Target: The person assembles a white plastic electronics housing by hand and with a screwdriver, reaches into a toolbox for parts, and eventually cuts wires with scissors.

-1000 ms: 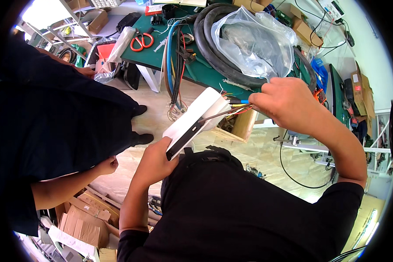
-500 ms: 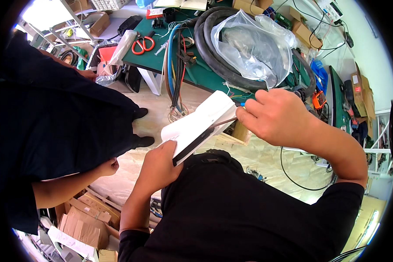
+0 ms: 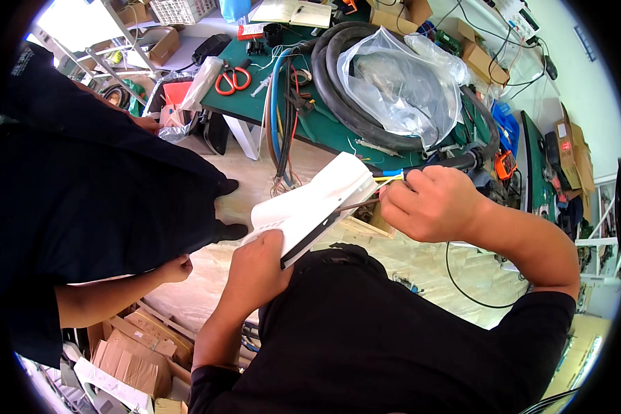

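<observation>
My left hand (image 3: 259,265) is closed around the lower end of a long white plastic housing (image 3: 317,193) with a black strip (image 3: 314,238) along its near side. The housing is held tilted, its far end up to the right. My right hand (image 3: 431,200) is closed on a thin brown rod (image 3: 359,205), whose tip meets the black strip; the fingers hide the other end, so whether it is a tool shaft or a stiff wire is unclear. Yellow and blue wires (image 3: 391,175) show between the housing's far end and my right fingers.
Ahead is a green-topped table (image 3: 234,103) with a thick black hose coil (image 3: 324,76), a clear plastic bag (image 3: 400,83), red-handled scissors (image 3: 233,79) and hanging wires (image 3: 281,124). A person in dark clothes (image 3: 110,200) stands close on the left. Cardboard boxes (image 3: 134,362) lie lower left.
The housing and both hands have shifted slightly down and right in view. More of the yellow and blue wires shows beside my right hand. Both hands keep their hold.
</observation>
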### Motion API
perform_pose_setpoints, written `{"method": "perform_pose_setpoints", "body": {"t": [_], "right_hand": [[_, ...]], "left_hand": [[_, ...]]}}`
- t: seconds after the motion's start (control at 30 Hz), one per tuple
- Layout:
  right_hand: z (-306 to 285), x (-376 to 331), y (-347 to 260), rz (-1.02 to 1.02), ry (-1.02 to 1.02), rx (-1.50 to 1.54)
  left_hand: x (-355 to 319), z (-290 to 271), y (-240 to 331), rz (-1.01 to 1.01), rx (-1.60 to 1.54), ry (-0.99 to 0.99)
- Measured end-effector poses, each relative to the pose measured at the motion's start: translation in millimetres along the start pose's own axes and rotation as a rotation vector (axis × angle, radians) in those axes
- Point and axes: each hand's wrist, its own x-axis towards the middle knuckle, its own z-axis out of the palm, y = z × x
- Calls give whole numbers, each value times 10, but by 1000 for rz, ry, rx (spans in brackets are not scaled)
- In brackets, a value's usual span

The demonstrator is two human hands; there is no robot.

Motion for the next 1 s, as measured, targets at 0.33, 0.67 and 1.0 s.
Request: {"method": "perform_pose_setpoints", "body": {"t": [0.33,0.67,1.0], "right_hand": [[48,-1,-67,362,-595,452],[-40,-51,-116,70,-163,139],[31,-12,-121,224,-162,97]], "left_hand": [[-35,37,-12,34,113,64],[-100,31,80,8,64,38],[-97,46,39,7,45,80]]}}
